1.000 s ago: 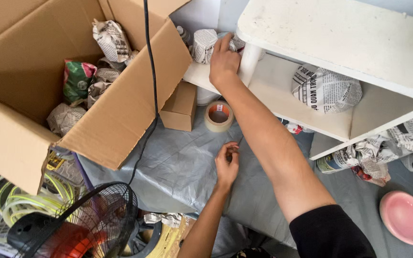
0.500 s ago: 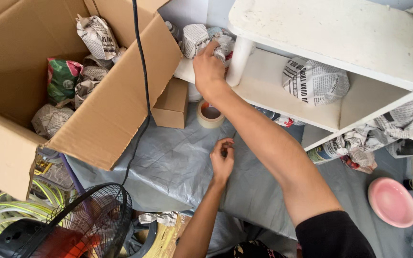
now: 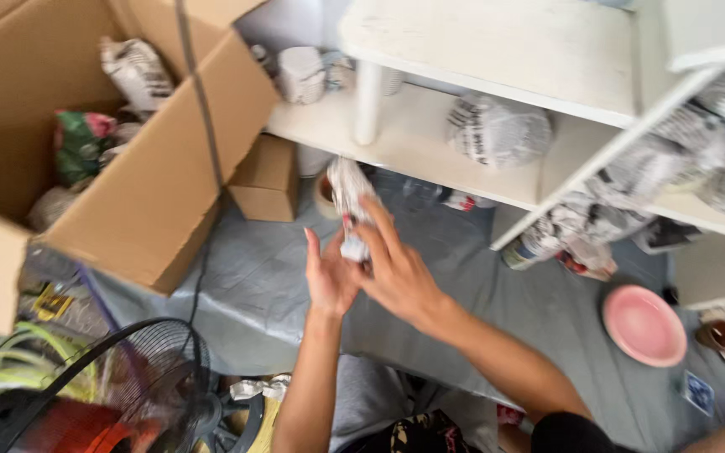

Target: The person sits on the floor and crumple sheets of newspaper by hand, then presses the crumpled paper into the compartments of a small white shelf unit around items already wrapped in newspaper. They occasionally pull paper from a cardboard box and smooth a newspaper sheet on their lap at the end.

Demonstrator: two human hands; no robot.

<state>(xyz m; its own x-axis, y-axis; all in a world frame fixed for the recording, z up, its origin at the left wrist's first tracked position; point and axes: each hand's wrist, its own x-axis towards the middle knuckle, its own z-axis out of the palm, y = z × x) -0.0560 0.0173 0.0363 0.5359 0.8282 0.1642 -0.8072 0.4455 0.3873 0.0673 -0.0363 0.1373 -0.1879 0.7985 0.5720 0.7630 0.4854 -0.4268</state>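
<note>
Newspaper-wrapped bundle (image 3: 351, 201) held upright between both hands, over grey floor sheet (image 3: 253, 285), just off white shelf's (image 3: 413, 138) front edge. Right hand (image 3: 396, 264) clasps lower part; left hand (image 3: 329, 273) cups beneath, fingers spread. Prob. light, fragile inside, paper slippery; best gripped round middle w/ base supported.

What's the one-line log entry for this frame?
left hand: on newspaper-wrapped item | right hand: holding same item | where: above grey floor sheet, below white shelf | nearby: open cardboard box
</note>
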